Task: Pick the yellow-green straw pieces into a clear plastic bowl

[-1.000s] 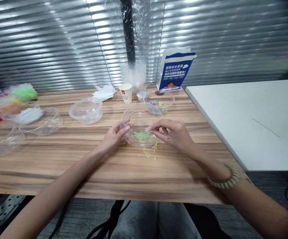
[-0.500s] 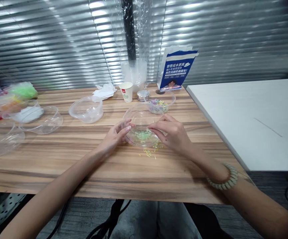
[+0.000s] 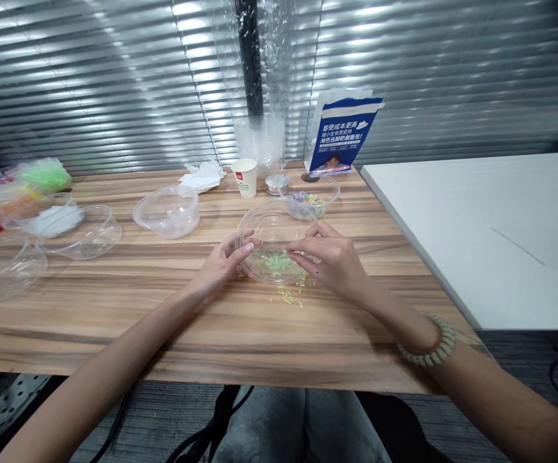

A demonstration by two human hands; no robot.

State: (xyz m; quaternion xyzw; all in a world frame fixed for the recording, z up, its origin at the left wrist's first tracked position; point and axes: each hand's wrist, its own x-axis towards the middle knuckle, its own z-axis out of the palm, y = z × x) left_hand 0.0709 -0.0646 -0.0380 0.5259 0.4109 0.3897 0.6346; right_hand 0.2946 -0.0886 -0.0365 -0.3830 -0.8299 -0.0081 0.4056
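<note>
My left hand (image 3: pixel 233 256) grips the left rim of a clear plastic bowl (image 3: pixel 275 222), which is tilted toward me. Small green strips (image 3: pixel 277 260) lie in its lower part. Over the bowl's right side, my right hand (image 3: pixel 329 254) has thumb and fingertips pinched together; whatever they hold, if anything, is too small to make out. Yellow strips (image 3: pixel 288 296) are scattered on the wooden table just below the bowl. Behind it, another clear bowl (image 3: pixel 334 196) contains mixed coloured bits (image 3: pixel 306 204).
Toward the back stand a paper cup (image 3: pixel 244 178), a round silver tin (image 3: pixel 277 185) and a blue-and-white bag (image 3: pixel 344 135). An open clear bowl (image 3: pixel 167 215) and white tissues (image 3: pixel 204 175) are left of centre. More bowls (image 3: pixel 80 235) and colourful bundles (image 3: pixel 42 175) lie far left. A white table (image 3: pixel 491 257) adjoins right.
My right hand has shifted very slightly left, its fingertips still pinched over the bowl. My left hand keeps its grip on the rim.
</note>
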